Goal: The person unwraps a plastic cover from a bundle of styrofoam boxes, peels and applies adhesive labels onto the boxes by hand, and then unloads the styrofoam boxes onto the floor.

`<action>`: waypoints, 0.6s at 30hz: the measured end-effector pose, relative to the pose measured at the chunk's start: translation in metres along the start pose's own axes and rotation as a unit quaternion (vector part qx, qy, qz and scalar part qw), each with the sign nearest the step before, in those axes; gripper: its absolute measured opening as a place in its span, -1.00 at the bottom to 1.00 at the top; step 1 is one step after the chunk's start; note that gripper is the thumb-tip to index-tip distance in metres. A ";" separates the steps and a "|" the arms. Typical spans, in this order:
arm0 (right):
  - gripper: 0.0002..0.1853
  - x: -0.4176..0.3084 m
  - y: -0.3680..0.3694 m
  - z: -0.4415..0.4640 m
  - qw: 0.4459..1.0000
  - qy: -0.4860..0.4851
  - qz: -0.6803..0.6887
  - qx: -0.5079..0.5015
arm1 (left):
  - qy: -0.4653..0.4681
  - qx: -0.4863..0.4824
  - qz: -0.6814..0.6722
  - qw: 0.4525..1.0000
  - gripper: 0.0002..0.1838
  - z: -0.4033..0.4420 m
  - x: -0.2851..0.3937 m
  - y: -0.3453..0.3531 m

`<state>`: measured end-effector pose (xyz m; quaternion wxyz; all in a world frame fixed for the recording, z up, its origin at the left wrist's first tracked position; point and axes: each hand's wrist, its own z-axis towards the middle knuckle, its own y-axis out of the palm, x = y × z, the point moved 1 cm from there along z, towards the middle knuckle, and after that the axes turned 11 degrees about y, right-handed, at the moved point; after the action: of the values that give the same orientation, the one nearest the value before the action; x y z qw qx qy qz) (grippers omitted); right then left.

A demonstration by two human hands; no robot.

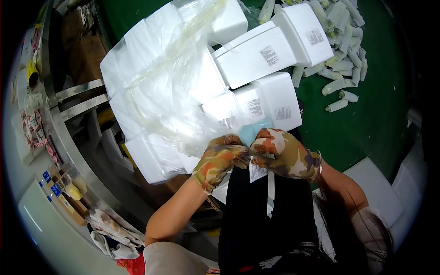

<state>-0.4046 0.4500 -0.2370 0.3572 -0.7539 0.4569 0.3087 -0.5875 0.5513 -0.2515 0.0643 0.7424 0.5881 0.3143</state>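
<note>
Both my hands wear camouflage-patterned gloves and meet in front of my body. My right hand (286, 153) pinches a small white printed label (257, 173) that hangs below the fingers. Curled fingers of my left hand (223, 160) come up to the same label's edge; whether they grip it is hidden. A light blue sheet-like piece (253, 131) shows just beyond my fingertips; I cannot make out what it is. Beyond the hands stand several white foam boxes (256, 52) with printed labels on them. Clear plastic film (167, 87) drapes over the boxes at the left.
Many pieces of produce in white net sleeves (339, 85) lie piled on the green surface (366, 133) at the upper right. A metal frame (82, 151) runs down the left side. White panels (373, 185) lie at the lower right.
</note>
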 end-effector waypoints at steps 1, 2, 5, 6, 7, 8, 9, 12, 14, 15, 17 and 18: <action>-0.54 0.017 0.007 -0.005 0.994 0.011 0.100 -0.031 | -0.007 0.000 0.002 1.000 -0.81 0.002 0.000 0.000; -0.54 0.026 0.010 -0.004 0.994 0.011 0.099 -0.032 | -0.014 -0.001 0.003 1.000 -0.81 0.004 0.000 0.000; -0.48 0.038 0.018 0.000 0.999 -0.030 0.001 -0.035 | -0.026 0.002 0.003 1.000 -0.83 0.013 -0.010 -0.011; -0.49 0.040 0.020 0.001 0.998 -0.020 0.048 -0.036 | -0.026 0.004 0.000 1.000 -0.83 0.016 -0.011 -0.014; -0.49 0.042 0.021 0.002 0.995 -0.009 0.096 -0.037 | -0.030 0.009 0.013 0.999 -0.84 0.018 -0.011 -0.017; -0.49 0.044 0.021 0.001 0.995 -0.008 0.095 -0.039 | -0.033 0.014 0.026 0.999 -0.85 0.021 -0.012 -0.020; -0.52 0.045 0.018 0.001 0.998 -0.052 0.000 -0.022 | -0.029 0.023 0.045 0.998 -0.85 0.023 -0.017 -0.024; -0.64 0.046 0.021 0.004 0.992 -0.101 -0.071 0.009 | -0.056 0.032 0.048 0.997 -0.84 0.032 -0.029 -0.038; -0.72 0.032 0.013 0.011 0.992 -0.087 -0.078 0.039 | -0.059 0.033 0.044 0.997 -0.84 0.038 -0.034 -0.044; -0.72 0.026 0.013 0.017 0.992 -0.089 -0.079 0.038 | -0.062 0.032 0.042 0.997 -0.83 0.041 -0.036 -0.046; -0.73 0.015 0.013 0.027 0.984 -0.098 -0.120 0.089 | -0.059 0.072 0.060 0.994 -0.83 0.044 -0.021 -0.024; -0.73 0.015 0.012 0.030 0.984 -0.100 -0.120 0.091 | -0.058 0.110 0.079 0.989 -0.83 0.047 -0.014 -0.016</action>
<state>-0.4132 0.4636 -0.2688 0.5024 -0.7329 0.3517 0.2946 -0.5765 0.5558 -0.3020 -0.0086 0.8060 0.5541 0.2079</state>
